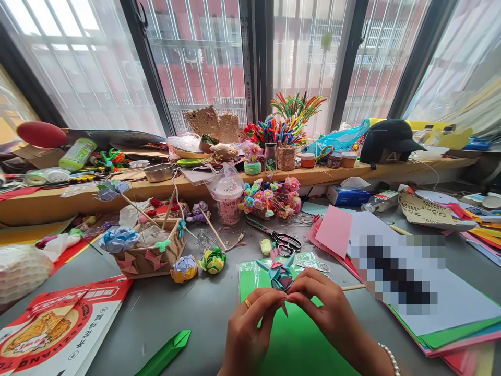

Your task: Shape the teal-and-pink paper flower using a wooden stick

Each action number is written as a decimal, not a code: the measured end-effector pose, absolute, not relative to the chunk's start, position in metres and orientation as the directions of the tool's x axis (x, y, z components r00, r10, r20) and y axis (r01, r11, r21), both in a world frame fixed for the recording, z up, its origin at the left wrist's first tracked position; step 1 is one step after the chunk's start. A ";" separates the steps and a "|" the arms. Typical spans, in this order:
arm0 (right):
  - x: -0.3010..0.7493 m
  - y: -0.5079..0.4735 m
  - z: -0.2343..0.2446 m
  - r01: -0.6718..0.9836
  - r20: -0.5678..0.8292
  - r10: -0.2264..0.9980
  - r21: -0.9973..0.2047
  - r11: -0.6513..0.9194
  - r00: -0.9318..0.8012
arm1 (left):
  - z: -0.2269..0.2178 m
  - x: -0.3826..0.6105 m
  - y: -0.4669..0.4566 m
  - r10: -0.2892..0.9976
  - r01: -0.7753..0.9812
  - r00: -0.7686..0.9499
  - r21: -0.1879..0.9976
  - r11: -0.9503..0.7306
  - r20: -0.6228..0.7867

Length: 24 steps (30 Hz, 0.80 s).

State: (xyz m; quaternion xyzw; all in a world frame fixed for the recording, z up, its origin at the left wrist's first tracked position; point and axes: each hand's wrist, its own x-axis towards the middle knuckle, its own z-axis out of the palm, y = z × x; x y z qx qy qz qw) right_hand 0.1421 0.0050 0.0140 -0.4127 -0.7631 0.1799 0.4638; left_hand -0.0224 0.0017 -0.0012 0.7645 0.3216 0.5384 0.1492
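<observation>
Between my two hands is a folded paper flower [281,275] with teal, dark and pink pointed petals. My left hand [250,318], with a ring on one finger, pinches its near edge. From the other side, my right hand [326,303] pinches the same flower, thumb and fingertips almost touching those of the left. A wooden stick [353,287] shows past the right hand; whether it joins the flower is hidden. Beneath the hands lie green paper sheets [309,342], partly in a clear sleeve. Black-handled scissors [287,241] rest just beyond the flower.
A folded green paper strip [166,352] lies front left, near a red-and-white paper bag [84,318]. Paper flowers [213,260] sit beside a cardboard box [146,256]. Stacked coloured paper [462,308] covers the right. Behind stand a plastic cup [228,201] and a cluttered ledge [191,188].
</observation>
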 end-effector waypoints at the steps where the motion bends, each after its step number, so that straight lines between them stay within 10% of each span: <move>1: 0.142 0.005 0.014 0.458 0.531 0.819 -0.685 0.567 -0.218 | -0.001 -0.022 0.002 0.637 0.327 0.216 0.560 -0.761 0.740; 9: 0.146 0.008 0.020 0.396 0.362 0.896 -0.807 0.439 -0.256 | 0.001 -0.020 0.002 0.632 0.290 0.215 0.569 -0.770 0.745; 24: 0.147 0.004 0.028 0.415 0.453 0.847 -0.739 0.531 -0.277 | 0.006 -0.021 -0.004 0.863 0.131 0.113 0.854 -0.503 0.492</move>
